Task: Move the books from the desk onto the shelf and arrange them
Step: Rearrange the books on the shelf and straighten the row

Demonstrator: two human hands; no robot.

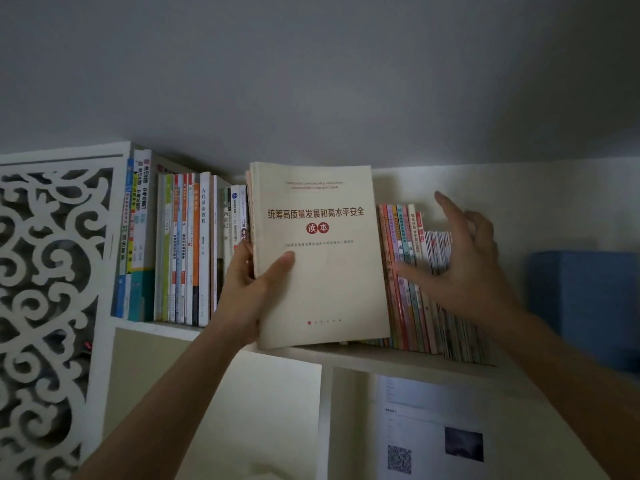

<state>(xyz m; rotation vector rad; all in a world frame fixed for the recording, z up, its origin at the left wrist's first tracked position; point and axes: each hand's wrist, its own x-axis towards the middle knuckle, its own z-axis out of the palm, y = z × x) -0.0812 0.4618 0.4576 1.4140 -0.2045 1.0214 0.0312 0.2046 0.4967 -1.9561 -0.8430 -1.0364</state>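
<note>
From the head camera, a cream paperback book (pixel 320 258) with red Chinese title lettering stands upright on the white shelf (pixel 381 356), cover facing out, its lower edge at the shelf's front lip. The left hand (pixel 247 289) grasps the cream book along its left edge, thumb pressed on the cover and fingers curled behind. Left of the cream book, a row of upright books (pixel 180 251) fills the shelf out to a white carved fretwork panel (pixel 52 289). Right of the cream book, a row of thin colourful books (pixel 415 282) leans to the left. The right hand (pixel 464 268) is released, fingers spread and relaxed, in front of these thin books with the thumb pointing toward the cream book; contact cannot be judged. Further right of the cream book sits a blue box (pixel 585 303). Below the cream book, under the shelf, a printed sheet with a QR code (pixel 429 441) is posted.
</note>
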